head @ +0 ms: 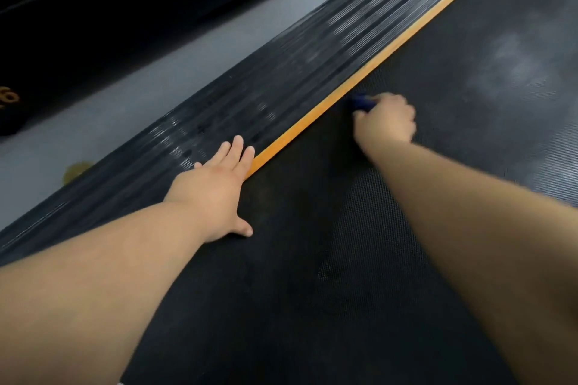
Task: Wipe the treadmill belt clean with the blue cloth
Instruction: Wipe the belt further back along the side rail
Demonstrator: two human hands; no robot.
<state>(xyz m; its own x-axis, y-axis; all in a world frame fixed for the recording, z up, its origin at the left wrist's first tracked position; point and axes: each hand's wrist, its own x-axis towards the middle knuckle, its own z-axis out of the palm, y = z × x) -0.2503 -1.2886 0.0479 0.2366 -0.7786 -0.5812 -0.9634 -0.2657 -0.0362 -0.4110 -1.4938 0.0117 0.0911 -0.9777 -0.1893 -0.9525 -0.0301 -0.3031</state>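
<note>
Belt (406,228): right hand (386,122) is gripping cloth (361,102) by orange strip (344,84); left hand (215,191) is lying flat, fingers spread.

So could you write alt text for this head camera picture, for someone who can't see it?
A person's right hand presses a blue cloth onto a black treadmill belt beside its orange edge strip. The left hand rests flat, fingers on the ribbed side rail.

Both forearms look bare, no sleeves, and seemingly no rings or watch
</note>
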